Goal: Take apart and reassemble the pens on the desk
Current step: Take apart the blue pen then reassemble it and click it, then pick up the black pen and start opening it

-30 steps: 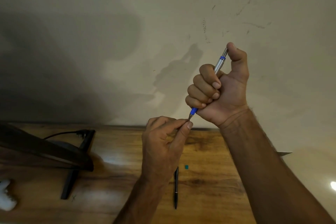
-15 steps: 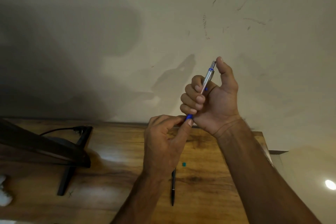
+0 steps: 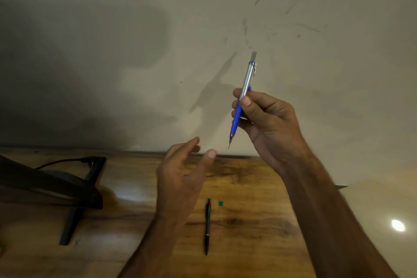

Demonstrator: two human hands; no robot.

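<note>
My right hand [image 3: 268, 119] holds a silver pen with a blue grip [image 3: 244, 88] nearly upright in front of the wall, thumb and fingers pinching it at its middle, tip pointing down. My left hand [image 3: 182, 169] hovers lower and to the left with relaxed, spread fingers, holding nothing and apart from the pen tip. A black pen [image 3: 207, 225] lies lengthwise on the wooden desk [image 3: 259, 187] below my left hand.
A small green piece [image 3: 221, 203] lies on the desk just right of the black pen. A dark monitor on a black stand [image 3: 74, 189] with a cable occupies the left. The desk's back edge meets a beige wall.
My left hand has let go of the pen's tip and dropped away to the left, opening. My right hand has shifted from a fist grip to a fingertip pinch, showing most of the pen.
</note>
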